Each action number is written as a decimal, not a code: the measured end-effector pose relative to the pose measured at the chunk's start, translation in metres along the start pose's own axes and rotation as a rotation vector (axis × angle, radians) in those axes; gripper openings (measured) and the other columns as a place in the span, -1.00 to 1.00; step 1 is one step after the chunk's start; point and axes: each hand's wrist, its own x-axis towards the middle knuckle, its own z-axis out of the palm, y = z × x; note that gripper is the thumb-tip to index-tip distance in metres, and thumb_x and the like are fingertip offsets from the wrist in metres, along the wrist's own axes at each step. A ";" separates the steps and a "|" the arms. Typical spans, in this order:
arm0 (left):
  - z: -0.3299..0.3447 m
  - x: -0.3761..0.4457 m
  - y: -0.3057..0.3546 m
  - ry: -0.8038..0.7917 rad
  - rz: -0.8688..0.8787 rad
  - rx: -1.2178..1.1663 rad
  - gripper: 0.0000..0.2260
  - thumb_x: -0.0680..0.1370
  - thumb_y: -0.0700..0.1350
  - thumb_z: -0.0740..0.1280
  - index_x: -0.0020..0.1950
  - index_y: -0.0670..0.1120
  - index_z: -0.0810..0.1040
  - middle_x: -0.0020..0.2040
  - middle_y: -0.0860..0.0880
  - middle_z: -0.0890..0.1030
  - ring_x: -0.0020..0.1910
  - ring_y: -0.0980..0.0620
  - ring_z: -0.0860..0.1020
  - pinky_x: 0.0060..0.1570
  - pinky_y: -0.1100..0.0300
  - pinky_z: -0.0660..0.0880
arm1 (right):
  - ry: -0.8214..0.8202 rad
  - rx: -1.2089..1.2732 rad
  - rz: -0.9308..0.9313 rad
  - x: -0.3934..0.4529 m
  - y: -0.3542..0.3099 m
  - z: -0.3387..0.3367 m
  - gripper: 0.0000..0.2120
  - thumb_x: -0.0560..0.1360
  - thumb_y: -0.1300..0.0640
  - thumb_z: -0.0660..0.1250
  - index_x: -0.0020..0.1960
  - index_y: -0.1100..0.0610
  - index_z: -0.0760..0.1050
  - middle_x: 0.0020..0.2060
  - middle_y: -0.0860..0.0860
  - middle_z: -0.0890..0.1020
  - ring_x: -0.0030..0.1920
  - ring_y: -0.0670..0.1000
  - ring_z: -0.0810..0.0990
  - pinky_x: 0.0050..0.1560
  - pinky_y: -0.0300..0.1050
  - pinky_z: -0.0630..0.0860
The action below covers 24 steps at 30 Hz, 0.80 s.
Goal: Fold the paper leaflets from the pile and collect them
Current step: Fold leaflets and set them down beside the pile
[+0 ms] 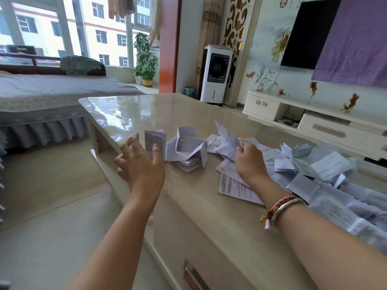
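Observation:
A loose heap of folded white leaflets (186, 150) lies in the middle of the glossy beige table (129, 114). My left hand (140, 164) hovers at its left side with fingers spread and holds nothing; its thumb is near an upright folded leaflet (155, 139). My right hand (249, 162) pinches an unfolded printed leaflet (227, 141) and lifts it off the table. A large pile of unfolded leaflets (326, 170) spreads across the table to the right. Flat sheets (236, 187) lie under my right wrist.
The table's near edge has a drawer with a handle (194, 277). A bed (52, 91) stands to the left across tiled floor. A white TV cabinet (314, 120), an air cooler (216, 74) and potted plants (145, 61) are beyond the table.

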 end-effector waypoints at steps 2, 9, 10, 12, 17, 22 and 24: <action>-0.005 -0.005 0.002 0.003 0.004 -0.006 -0.50 0.61 0.05 0.19 0.51 -0.05 0.19 0.51 -0.04 0.18 0.41 -0.16 0.13 0.37 -0.11 0.10 | 0.069 0.212 -0.012 0.000 -0.005 -0.010 -0.73 0.66 0.19 0.04 0.19 0.18 0.49 -0.12 0.03 0.55 -0.17 -0.02 0.47 -0.31 -0.36 0.31; -0.007 -0.031 0.010 -0.025 0.067 0.010 -0.51 0.60 0.01 0.21 0.51 -0.04 0.19 0.51 0.00 0.17 0.37 -0.15 0.17 0.35 -0.08 0.16 | 0.119 0.319 -0.310 -0.028 -0.016 -0.042 -0.78 0.66 0.21 0.08 0.15 0.19 0.48 -0.21 0.05 0.55 -0.27 -0.07 0.47 -0.22 -0.31 0.38; -0.007 -0.035 0.011 -0.040 0.077 0.013 -0.50 0.60 0.01 0.21 0.51 -0.03 0.18 0.51 0.01 0.16 0.37 -0.15 0.16 0.35 -0.09 0.18 | 0.067 0.270 -0.355 -0.035 -0.012 -0.045 -0.78 0.65 0.21 0.09 0.16 0.18 0.48 -0.15 0.11 0.60 -0.18 0.01 0.53 -0.14 -0.23 0.43; -0.007 -0.044 0.013 -0.062 0.098 0.008 -0.48 0.59 0.00 0.22 0.52 -0.02 0.17 0.51 0.02 0.15 0.38 -0.14 0.15 0.36 -0.11 0.17 | -0.057 0.117 -0.464 -0.050 -0.001 -0.051 -0.72 0.65 0.19 0.08 0.26 0.09 0.49 0.17 0.09 0.60 0.21 0.02 0.53 0.22 -0.12 0.43; -0.004 -0.068 0.020 -0.175 0.224 -0.010 -0.37 0.52 -0.07 0.34 0.53 0.07 0.13 0.51 0.08 0.10 0.39 -0.06 0.13 0.36 0.01 0.11 | -0.241 0.058 -0.513 -0.087 0.028 -0.064 -0.69 0.59 0.19 0.16 0.24 -0.02 0.55 0.40 -0.07 0.42 0.46 -0.13 0.27 0.47 -0.02 0.17; 0.004 -0.077 0.022 -0.414 0.429 -0.033 -0.45 0.39 -0.24 0.42 0.35 0.08 0.46 0.37 0.11 0.42 0.30 -0.02 0.33 0.28 0.19 0.23 | -0.288 0.340 -0.360 -0.104 0.033 -0.077 -0.76 0.59 0.28 0.24 0.09 0.04 0.62 0.09 -0.18 0.66 0.19 -0.27 0.53 0.24 -0.37 0.37; 0.007 -0.081 0.024 -0.508 0.400 -0.164 -0.62 0.36 -0.29 0.45 0.12 0.02 0.62 0.13 0.10 0.59 0.16 0.02 0.49 0.16 0.24 0.36 | -0.275 0.430 -0.280 -0.106 0.034 -0.082 -0.79 0.59 0.26 0.24 0.04 0.07 0.63 -0.03 -0.10 0.69 0.08 -0.15 0.61 0.13 -0.36 0.42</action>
